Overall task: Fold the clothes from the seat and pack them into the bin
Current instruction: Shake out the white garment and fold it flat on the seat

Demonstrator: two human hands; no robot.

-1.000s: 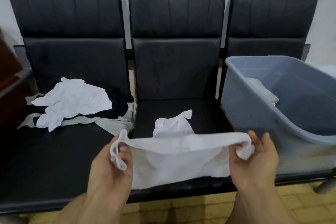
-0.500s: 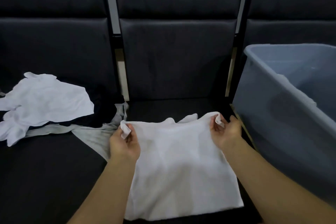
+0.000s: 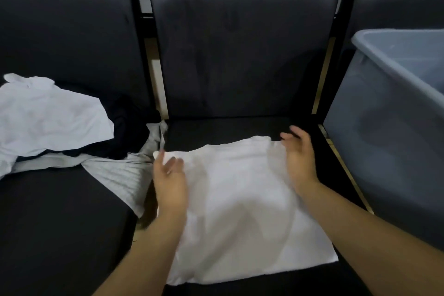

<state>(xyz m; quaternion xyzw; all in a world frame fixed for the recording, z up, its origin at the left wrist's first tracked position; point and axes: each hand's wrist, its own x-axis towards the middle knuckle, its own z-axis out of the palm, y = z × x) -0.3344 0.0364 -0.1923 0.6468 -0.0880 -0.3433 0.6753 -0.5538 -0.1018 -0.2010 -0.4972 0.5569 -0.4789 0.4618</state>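
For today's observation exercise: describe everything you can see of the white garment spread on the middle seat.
The white garment is thin, soft-looking cloth, laid flat in a roughly square shape on the dark middle seat, lightly creased. Its far edge runs unevenly; its near right corner reaches toward the seat's front. The left hand and right hand are at its far corners, fingers loose and blurred, so contact is unclear. Its left edge lies close to a grey garment.

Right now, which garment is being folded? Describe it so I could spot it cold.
Find the middle black seat, left of the grey bin. The white garment lies spread flat there between both open hands. Unlike the crumpled pile on the left seat, it is smooth and squared.
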